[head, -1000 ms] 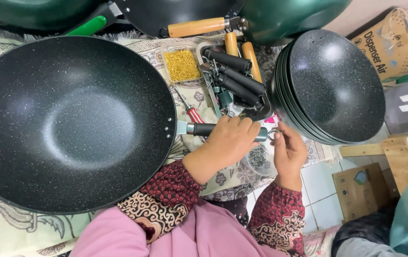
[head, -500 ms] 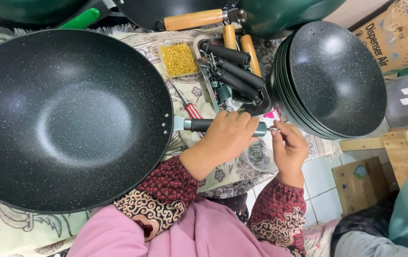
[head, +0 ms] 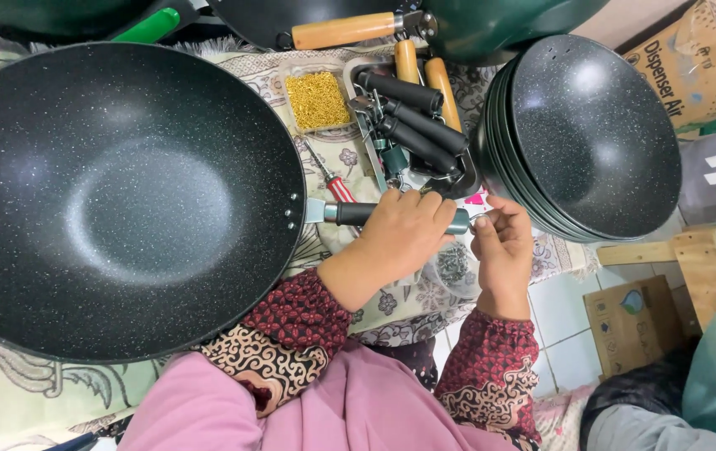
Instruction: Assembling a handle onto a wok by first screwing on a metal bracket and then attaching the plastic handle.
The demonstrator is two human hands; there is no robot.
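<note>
A large black speckled wok (head: 124, 200) lies on a patterned cloth at the left. Its dark handle (head: 354, 214) points right, and my left hand (head: 404, 234) is closed around it. My right hand (head: 504, 246) sits at the handle's free end, fingers pinched together on something small that I cannot make out. Just beyond my hands, a metal tray (head: 358, 75) holds several loose black handles (head: 412, 117) and two wooden ones (head: 425, 71).
A clear box of small gold screws (head: 316, 98) and a red screwdriver (head: 333, 179) lie by the tray. A stack of black woks (head: 592, 134) stands at the right. Green pans (head: 500, 21) line the far edge. A cardboard box (head: 688, 71) is far right.
The view has shifted slightly. My right hand has moved a little closer to the handle's end; my left hand keeps its grip.
</note>
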